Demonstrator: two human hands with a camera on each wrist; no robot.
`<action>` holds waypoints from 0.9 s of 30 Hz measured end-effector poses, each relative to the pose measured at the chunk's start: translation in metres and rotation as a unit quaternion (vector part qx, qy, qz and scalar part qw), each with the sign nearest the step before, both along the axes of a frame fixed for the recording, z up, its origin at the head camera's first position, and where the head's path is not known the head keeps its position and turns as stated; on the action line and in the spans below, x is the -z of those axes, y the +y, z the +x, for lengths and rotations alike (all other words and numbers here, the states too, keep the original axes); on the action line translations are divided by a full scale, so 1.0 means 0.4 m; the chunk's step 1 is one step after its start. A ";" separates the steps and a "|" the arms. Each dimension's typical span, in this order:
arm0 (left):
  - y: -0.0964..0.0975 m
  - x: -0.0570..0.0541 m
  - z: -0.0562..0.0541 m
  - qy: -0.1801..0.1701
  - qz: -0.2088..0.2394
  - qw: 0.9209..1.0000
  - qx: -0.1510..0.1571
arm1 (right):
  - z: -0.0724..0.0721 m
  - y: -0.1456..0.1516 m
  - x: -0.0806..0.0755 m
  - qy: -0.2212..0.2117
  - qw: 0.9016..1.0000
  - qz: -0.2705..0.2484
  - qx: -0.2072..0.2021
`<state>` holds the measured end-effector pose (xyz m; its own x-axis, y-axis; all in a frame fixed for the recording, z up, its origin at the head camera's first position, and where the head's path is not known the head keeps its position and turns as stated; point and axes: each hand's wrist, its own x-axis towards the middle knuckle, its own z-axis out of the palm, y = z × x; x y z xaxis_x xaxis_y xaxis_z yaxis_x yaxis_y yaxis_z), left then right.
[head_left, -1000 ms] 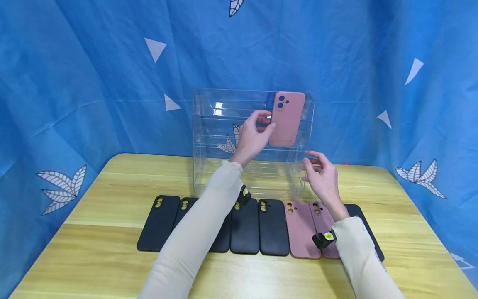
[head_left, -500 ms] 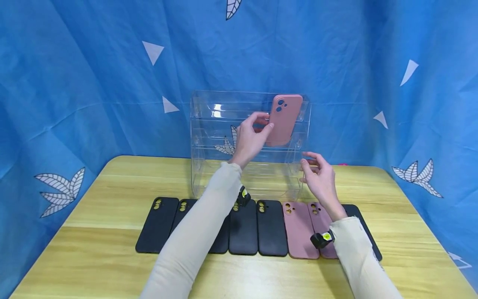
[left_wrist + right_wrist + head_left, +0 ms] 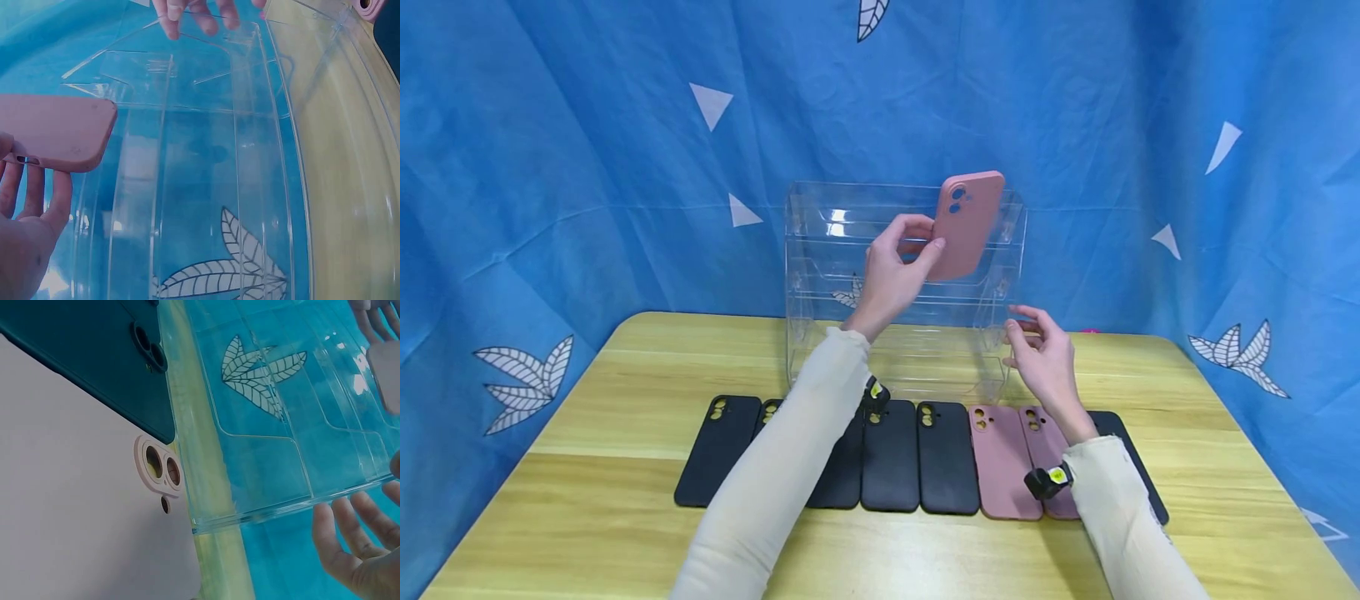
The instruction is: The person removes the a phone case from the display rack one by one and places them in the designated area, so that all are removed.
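My left hand (image 3: pixel 893 262) pinches a pink phone case (image 3: pixel 970 225) by its left edge, thumb in front and fingers behind. The case is tilted, camera cutouts up, at the upper right of a clear tiered display rack (image 3: pixel 880 337). In the left wrist view the case's lower end (image 3: pixel 62 134) shows apart from the rack's tiers. My right hand (image 3: pixel 1045 354) is at the rack's lower right side, fingers loosely bent. In the right wrist view its fingertips (image 3: pixel 323 515) meet the rack's side edge; how firmly they touch I cannot tell.
In front of the rack a row of phone cases lies on the wooden table (image 3: pixel 587 467): several black ones (image 3: pixel 947 458), two pink ones (image 3: pixel 1003 462), and a black one (image 3: pixel 1131 458) at the right end, partly behind my right arm. A blue curtain (image 3: pixel 1075 125) hangs behind.
My left hand first lowers the pink case slightly, then lifts it up and to the left, and the case turns and tilts more. My right hand stays at the rack's side.
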<state>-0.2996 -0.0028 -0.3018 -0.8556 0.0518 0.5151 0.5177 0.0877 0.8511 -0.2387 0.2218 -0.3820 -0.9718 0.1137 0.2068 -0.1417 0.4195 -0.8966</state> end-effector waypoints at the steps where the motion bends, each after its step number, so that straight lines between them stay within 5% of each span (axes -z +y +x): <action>1: -0.003 -0.001 0.004 0.001 0.004 1.000 0.003 | 0.001 0.000 0.000 -0.001 1.000 0.000 0.001; 12: -0.041 0.019 0.074 -0.006 0.023 0.999 0.035 | 0.004 0.008 0.003 -0.002 1.000 -0.007 -0.002; 27: -0.111 0.060 0.159 -0.064 0.041 0.996 0.054 | 0.008 0.006 0.000 -0.009 1.000 -0.013 -0.002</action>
